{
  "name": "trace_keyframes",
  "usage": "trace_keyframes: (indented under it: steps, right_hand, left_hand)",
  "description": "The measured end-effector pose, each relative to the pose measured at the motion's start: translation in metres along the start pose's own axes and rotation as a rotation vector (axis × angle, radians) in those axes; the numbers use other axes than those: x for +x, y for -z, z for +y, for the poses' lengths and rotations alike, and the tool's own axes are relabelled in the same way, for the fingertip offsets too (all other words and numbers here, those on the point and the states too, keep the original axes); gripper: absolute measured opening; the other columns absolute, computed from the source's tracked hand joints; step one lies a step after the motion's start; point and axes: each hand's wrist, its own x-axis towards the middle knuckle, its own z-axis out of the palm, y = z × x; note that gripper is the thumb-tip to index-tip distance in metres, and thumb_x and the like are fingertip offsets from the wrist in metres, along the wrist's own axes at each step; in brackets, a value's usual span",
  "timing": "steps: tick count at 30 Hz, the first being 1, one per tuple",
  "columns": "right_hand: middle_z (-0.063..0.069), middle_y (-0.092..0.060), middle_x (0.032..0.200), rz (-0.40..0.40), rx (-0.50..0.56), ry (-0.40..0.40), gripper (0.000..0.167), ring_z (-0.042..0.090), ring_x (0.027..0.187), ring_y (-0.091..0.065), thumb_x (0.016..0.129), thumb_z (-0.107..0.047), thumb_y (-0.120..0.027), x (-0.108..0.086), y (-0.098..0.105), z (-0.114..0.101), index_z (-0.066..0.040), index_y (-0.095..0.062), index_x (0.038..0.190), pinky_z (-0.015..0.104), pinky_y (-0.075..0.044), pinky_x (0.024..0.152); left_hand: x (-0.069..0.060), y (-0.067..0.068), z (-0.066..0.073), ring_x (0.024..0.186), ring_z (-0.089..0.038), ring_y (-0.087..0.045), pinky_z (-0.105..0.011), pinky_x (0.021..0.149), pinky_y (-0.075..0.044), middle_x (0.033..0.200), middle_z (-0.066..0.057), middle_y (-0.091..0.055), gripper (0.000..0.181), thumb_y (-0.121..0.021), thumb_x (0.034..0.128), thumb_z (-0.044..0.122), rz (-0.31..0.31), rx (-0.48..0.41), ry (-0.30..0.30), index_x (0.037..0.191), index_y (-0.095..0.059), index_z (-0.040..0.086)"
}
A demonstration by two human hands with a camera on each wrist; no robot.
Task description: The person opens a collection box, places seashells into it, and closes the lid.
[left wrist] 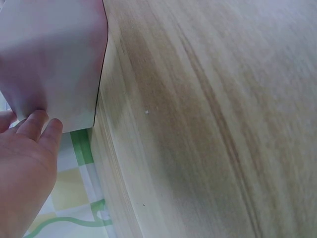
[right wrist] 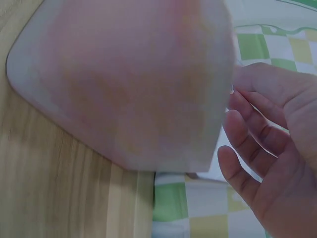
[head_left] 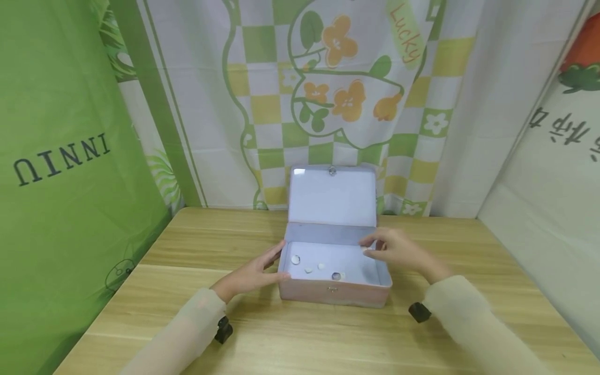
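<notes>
Box (head_left: 314,292) meets splayed left hand (head_left: 253,273) — right hand (head_left: 399,251) pinches white piece (head_left: 364,249).

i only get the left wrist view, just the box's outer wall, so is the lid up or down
Observer: Up; the head view shows the lid raised at the back of the box.
Operator: ok anything inside it
Observer: Yes, several small pieces lie spread in it, mostly toward the left and front.
Operator: and whats the right grip doing
Observer: The right grip is at the box's right side, pinching a small pale piece between thumb and finger; too small to say what it is.
</notes>
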Motion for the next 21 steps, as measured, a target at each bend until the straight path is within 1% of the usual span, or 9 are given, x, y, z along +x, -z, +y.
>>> trace_keyframes:
  steps: [5,14,21]
  right_hand:
    - [0.003,-0.072,0.105,-0.018,0.014,0.015,0.022,0.015,0.087,-0.062,0.093,-0.014,-0.073,0.005,-0.007,-0.002,-0.004,-0.073,0.112,0.027,-0.055,0.073]
    - [0.003,-0.071,0.103,-0.036,0.018,0.039,0.023,0.016,0.085,-0.063,0.092,-0.012,-0.073,0.012,-0.018,-0.002,0.0,-0.073,0.112,0.028,-0.056,0.073]
    - [0.003,-0.071,0.103,-0.058,0.009,0.02,0.023,0.013,0.084,-0.062,0.091,-0.011,-0.074,0.014,-0.024,-0.003,-0.001,-0.073,0.112,0.027,-0.054,0.072]
  left_hand:
    - [0.0,0.0,-0.001,0.15,-0.027,-0.018,-0.047,0.12,-0.019,0.167,-0.003,-0.005,0.096,-0.069,0.0954,0.041,0.003,-0.004,0.001,0.162,-0.007,0.014]
    - [-0.001,0.0,0.0,0.15,-0.028,-0.019,-0.049,0.12,-0.019,0.167,-0.004,-0.006,0.094,-0.068,0.0957,0.042,0.006,-0.006,-0.001,0.163,-0.007,0.016]
    - [-0.001,0.0,0.0,0.15,-0.027,-0.019,-0.047,0.12,-0.019,0.167,-0.003,-0.005,0.096,-0.069,0.095,0.042,0.005,-0.003,-0.001,0.162,-0.007,0.014]
